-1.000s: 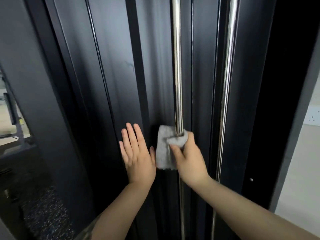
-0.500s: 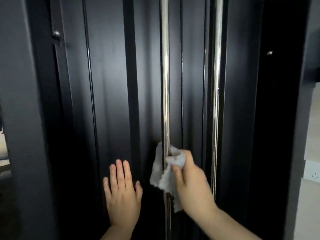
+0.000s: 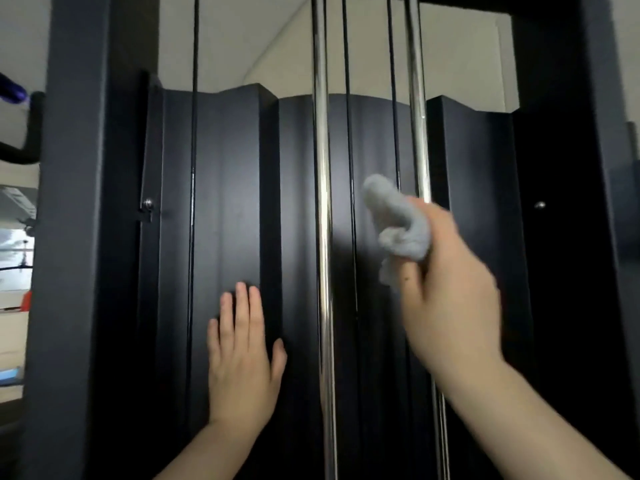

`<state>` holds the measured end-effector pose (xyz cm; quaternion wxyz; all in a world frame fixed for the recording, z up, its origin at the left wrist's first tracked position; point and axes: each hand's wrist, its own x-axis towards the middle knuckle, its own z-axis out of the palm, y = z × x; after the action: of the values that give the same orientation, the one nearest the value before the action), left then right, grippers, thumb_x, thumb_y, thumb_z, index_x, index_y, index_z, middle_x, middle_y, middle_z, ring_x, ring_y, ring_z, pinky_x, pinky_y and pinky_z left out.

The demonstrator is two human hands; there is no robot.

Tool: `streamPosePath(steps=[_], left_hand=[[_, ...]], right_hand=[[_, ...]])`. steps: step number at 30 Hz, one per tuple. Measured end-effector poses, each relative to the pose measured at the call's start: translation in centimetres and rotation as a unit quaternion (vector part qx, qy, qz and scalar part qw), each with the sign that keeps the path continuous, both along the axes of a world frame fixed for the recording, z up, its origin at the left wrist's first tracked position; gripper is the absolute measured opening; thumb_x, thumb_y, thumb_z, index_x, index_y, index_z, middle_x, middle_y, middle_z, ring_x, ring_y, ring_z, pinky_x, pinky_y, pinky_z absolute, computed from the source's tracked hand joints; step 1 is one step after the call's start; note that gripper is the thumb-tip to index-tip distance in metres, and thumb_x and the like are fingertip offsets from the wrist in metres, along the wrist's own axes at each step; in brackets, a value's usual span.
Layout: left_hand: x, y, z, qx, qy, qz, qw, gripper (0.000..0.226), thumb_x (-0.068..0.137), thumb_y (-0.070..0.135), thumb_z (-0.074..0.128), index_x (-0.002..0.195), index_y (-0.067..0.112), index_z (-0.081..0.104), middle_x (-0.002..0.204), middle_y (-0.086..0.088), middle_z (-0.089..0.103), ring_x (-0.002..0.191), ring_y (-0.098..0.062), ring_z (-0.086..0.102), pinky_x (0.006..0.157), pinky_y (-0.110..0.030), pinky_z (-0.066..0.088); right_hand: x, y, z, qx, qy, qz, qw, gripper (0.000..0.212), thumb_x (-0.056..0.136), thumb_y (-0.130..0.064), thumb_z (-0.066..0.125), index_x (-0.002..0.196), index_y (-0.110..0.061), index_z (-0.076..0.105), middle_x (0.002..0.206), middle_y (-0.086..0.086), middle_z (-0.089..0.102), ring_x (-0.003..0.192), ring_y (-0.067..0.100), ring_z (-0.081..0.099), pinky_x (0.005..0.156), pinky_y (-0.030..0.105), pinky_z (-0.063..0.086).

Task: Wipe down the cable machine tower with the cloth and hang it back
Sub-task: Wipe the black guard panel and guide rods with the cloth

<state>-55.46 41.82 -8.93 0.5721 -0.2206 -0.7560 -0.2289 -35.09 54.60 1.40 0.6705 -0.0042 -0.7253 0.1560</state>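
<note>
Between the chrome rods (image 3: 321,202), right hand (image 3: 450,289) grips the cloth (image 3: 398,223); left hand (image 3: 242,358) lies flat.

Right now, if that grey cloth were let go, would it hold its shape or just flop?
It would probably flop: the cloth bunches into soft folds in the right hand, with a loose end hanging below. It seems light, since a few fingers hold it. It likely wouldn't slide off easily.

A gym is showing here: a black cable machine tower (image 3: 225,202) is filling the view, chrome guide rods (image 3: 322,202) and thin cables (image 3: 348,133) running vertically before its shroud, pale ceiling (image 3: 242,46) showing above.
</note>
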Motion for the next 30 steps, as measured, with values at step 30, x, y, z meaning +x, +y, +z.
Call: streamPosePath(steps=[30], left_hand=[[-0.4,0.1,-0.3,-0.031,0.054,0.058,0.996,0.067,0.090,0.024,0.037,0.152,0.000,0.023,0.159,-0.017,0.024,0.147,-0.031,0.020,0.121,-0.042,0.011]], right_hand=[[-8.0,-1.1,-3.9,-0.152,-0.034,0.285,0.946,0.021,0.097,-0.036,0.044,0.116,-0.026,0.047,0.088,-0.006,0.067,0.076,0.005,0.065,0.067,0.032,0.054]])
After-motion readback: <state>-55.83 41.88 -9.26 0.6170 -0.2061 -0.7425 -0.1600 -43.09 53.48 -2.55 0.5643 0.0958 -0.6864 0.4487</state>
